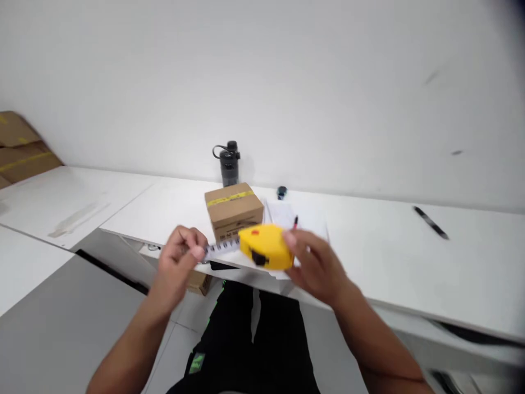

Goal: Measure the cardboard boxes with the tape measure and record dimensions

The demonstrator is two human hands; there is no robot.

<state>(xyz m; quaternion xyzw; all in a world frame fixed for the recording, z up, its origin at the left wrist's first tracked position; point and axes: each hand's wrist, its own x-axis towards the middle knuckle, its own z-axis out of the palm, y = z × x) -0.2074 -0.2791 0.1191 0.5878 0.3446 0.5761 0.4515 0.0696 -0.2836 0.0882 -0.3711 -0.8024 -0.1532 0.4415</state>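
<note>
My right hand (314, 262) grips the yellow case of a tape measure (266, 246), which has a black lock button and a red mark. A short length of its white blade (223, 248), printed with black numbers, stretches left to my left hand (180, 260). The fingers of that hand pinch the blade's free end, hiding its hook. Just beyond the blade sits a closed cardboard box (234, 205) with yellow tape across its top. The tape measure's case covers part of the box's lower right corner in this view.
On the white desk (369, 246), a dark water bottle (229, 167) stands behind the box. A watch (281, 192), paper sheets (303, 210) with a pen, and a black marker-like pen (430, 222) lie rightward. Larger cartons (24, 150) are far left; another box (199, 282) is below the desk.
</note>
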